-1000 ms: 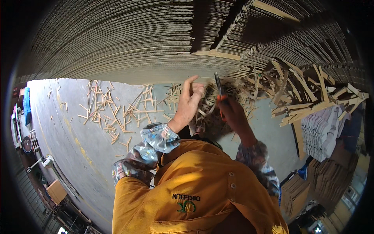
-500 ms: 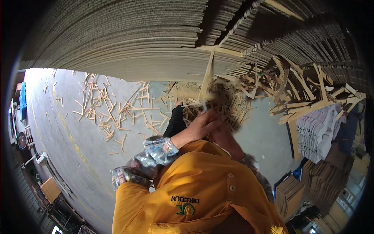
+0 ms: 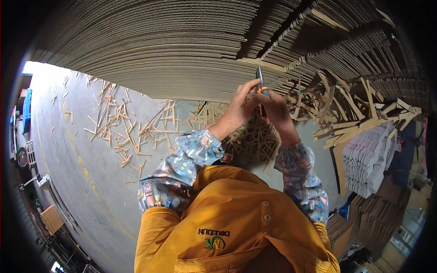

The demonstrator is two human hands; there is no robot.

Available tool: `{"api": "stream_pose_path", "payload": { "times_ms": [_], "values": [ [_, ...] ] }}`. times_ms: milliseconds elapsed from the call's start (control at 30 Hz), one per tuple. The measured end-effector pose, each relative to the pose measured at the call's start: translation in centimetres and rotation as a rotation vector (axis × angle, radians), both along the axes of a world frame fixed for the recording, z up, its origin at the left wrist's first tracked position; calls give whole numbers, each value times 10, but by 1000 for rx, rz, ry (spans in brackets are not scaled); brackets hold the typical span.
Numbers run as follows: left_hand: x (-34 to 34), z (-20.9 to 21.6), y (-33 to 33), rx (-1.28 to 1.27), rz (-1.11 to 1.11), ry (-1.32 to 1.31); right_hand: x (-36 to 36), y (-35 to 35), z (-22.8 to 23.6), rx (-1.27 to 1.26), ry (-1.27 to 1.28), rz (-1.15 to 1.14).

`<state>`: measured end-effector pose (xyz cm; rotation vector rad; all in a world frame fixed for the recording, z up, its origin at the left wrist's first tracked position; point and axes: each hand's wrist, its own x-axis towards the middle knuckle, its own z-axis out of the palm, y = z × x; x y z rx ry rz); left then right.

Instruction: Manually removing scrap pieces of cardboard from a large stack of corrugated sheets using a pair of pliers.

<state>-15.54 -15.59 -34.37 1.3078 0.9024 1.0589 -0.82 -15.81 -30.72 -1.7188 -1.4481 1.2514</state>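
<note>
My right hand (image 3: 277, 111) is wrapped round a hand tool (image 3: 259, 73) with a pointed silver metal end and orange-and-black handle parts. My left hand (image 3: 236, 109) comes in from the other side, its bent fingers meeting the tool near the base of the metal. Overlapping fingers hide much of the handle, so its exact kind is unclear. The metal end points at the lower edge of a large stack of corrugated cardboard sheets (image 3: 159, 59). A tan cardboard strip (image 3: 263, 64) lies along that edge, just beyond the tip.
Loose cardboard strips (image 3: 123, 118) litter the grey floor (image 3: 68, 136), with a thick heap (image 3: 252, 141) beneath my hands. More strips (image 3: 359, 120) lie at the right above a pile of whitish cut sheets (image 3: 368, 159). Brown cardboard stacks (image 3: 337, 232) stand at the lower right.
Both hands have moved up and slightly right, from close to my body to the stack's edge. The long strip hanging from the edge above my hands is gone from there.
</note>
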Motion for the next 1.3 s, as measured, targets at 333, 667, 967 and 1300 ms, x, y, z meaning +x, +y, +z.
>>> {"api": "stream_pose_path", "payload": {
  "times_ms": [333, 667, 967, 1300],
  "values": [
    [12, -17, 16, 195, -66, -8, -16, -5, -49, 74, -190, 123],
    [6, -28, 27, 87, -245, 31, -26, -4, -54, 260, -7, 26],
    [2, 5, -4, -41, -381, -82, -10, -44, -30, 278, -354, 196],
    [-28, -33, -52, -429, 165, 18, 34, -123, -51, -417, 60, 186]
  ]
}}
